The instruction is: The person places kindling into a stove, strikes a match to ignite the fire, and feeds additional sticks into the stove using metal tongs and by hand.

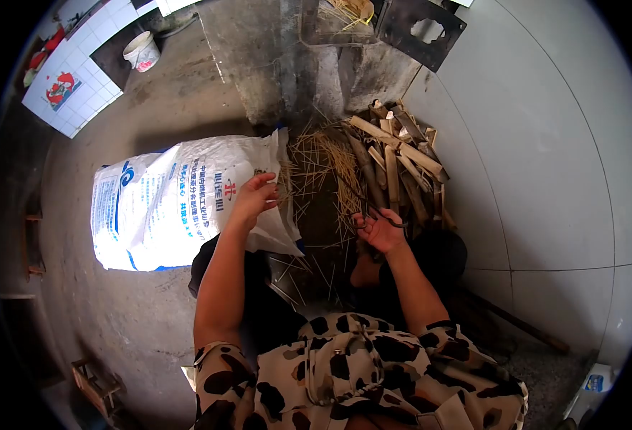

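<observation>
A white woven sack with blue and red print lies on its side, its mouth turned toward a pile of straw. My left hand is over the sack near that mouth, fingers loosely bent and apart; whether it touches the plastic is hard to tell. Thin dry straw is scattered between the sack and split firewood. In my right hand, palm up, are dark metal tongs with curved handles. Their far end blends into the straw and dark floor.
Split firewood is heaped against the pale tiled wall. Beyond it stands a sooty stove with a dark metal plate. A white bucket is at the far left, a small wooden stool at the lower left.
</observation>
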A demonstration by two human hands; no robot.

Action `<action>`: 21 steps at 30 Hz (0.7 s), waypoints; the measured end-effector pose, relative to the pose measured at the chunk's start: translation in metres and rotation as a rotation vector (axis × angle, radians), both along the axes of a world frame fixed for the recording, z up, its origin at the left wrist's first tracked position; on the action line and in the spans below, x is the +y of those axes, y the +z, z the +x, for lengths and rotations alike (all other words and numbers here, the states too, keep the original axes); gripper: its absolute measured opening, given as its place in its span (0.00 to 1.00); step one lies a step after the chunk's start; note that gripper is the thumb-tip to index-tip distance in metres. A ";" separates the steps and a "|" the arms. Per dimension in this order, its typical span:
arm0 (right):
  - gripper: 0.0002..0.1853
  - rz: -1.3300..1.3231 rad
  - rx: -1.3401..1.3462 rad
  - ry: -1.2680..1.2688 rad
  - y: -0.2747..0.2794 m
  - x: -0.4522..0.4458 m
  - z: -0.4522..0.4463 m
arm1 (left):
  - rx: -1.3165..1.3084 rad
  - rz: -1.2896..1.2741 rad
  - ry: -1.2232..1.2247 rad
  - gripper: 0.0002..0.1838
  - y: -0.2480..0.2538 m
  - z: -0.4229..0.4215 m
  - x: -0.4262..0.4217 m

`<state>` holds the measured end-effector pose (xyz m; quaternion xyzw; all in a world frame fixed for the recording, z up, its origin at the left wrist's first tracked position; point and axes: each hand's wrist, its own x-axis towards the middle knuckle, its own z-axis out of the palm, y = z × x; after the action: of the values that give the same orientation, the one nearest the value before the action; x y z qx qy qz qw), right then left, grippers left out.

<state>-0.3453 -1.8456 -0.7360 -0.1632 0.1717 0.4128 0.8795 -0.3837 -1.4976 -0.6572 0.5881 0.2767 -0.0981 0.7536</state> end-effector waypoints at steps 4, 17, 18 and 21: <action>0.07 0.279 0.055 0.195 -0.055 0.002 -0.007 | -0.016 0.012 0.002 0.20 -0.004 -0.001 0.002; 0.17 0.186 0.086 -0.009 0.012 0.024 -0.015 | -0.021 -0.004 0.010 0.17 0.004 -0.004 0.004; 0.16 0.127 0.047 -0.012 0.013 0.026 -0.012 | -0.014 0.000 0.007 0.17 0.004 -0.003 0.004; 0.13 0.163 0.057 0.038 -0.015 0.018 0.001 | -0.007 0.011 0.000 0.18 0.004 -0.002 0.001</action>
<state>-0.3448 -1.8278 -0.7509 -0.0827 0.1592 0.4466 0.8765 -0.3857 -1.4963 -0.6532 0.5928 0.2745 -0.0946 0.7512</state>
